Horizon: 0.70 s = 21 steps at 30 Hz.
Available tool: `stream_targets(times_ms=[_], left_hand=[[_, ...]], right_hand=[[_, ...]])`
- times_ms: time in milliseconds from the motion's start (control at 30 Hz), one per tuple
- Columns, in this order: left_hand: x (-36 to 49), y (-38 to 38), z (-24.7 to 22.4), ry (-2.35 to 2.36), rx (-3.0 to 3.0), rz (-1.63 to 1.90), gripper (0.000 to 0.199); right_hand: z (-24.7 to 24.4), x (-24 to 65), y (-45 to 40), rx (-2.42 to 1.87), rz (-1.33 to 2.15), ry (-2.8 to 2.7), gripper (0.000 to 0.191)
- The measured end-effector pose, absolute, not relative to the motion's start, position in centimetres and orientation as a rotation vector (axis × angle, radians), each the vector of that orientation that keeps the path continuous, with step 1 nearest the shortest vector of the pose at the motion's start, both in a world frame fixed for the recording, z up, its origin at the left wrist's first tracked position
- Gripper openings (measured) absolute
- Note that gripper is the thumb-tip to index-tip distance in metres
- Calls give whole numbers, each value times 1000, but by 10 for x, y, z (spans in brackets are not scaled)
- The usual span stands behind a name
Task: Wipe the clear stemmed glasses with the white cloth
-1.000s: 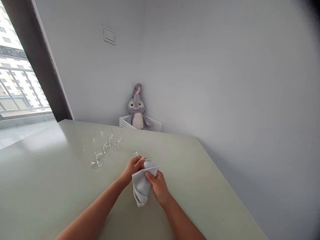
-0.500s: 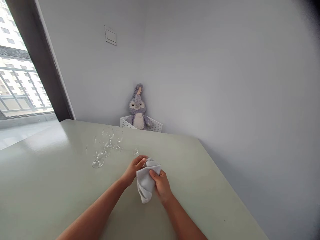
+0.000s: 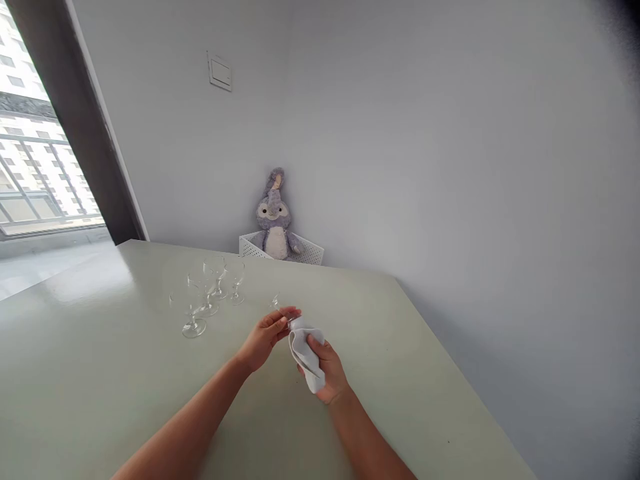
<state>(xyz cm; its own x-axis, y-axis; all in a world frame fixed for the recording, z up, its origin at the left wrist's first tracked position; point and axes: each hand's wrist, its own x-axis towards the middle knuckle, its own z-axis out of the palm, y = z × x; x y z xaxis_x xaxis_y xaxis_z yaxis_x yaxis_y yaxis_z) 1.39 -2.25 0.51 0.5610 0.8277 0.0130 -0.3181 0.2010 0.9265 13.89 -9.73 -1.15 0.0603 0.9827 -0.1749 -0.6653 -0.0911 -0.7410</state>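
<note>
A stemmed glass (image 3: 276,303) lies tilted in my left hand (image 3: 265,337), its foot pointing up and away to the left. The fingers of that hand wrap round the glass near its bowl. My right hand (image 3: 330,370) grips a pale grey cloth (image 3: 306,353), thumb on top. The cloth is bunched against the bowl and hides part of it. Both hands are close together above the pale green table (image 3: 390,413). To their left, several clear stemmed glasses stand upright, the nearest glass (image 3: 194,327) a little apart from the others.
Behind the table's far edge a grey plush toy (image 3: 275,217) sits in a white perforated basket (image 3: 313,252). Walls meet at the back, with a light switch (image 3: 220,73) on the left one. A window (image 3: 43,147) shows a railing at the far left.
My right hand has turned and shifted slightly right with the cloth, which is now more gathered. My left fingers have loosened and straightened a little round the glass.
</note>
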Motion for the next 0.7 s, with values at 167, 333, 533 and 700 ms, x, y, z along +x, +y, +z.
stream_targets(times_ms=[167,333,533,700], left_hand=[[12,-22,2,506,972,830,26],[12,-16,-6,560,927,811,24],[-1,1,-3,758,901,1044,32],[3,-2,-6,914,980,1186,33]], right_hand=[[-19,140,-100,-1040,1192,-941,22],[-34,156,-92,-1329,589,-1528,6],[-24,183,-88,-1449,260,-1619,35],[-5,168,-101,-1337,2,-1628,32]])
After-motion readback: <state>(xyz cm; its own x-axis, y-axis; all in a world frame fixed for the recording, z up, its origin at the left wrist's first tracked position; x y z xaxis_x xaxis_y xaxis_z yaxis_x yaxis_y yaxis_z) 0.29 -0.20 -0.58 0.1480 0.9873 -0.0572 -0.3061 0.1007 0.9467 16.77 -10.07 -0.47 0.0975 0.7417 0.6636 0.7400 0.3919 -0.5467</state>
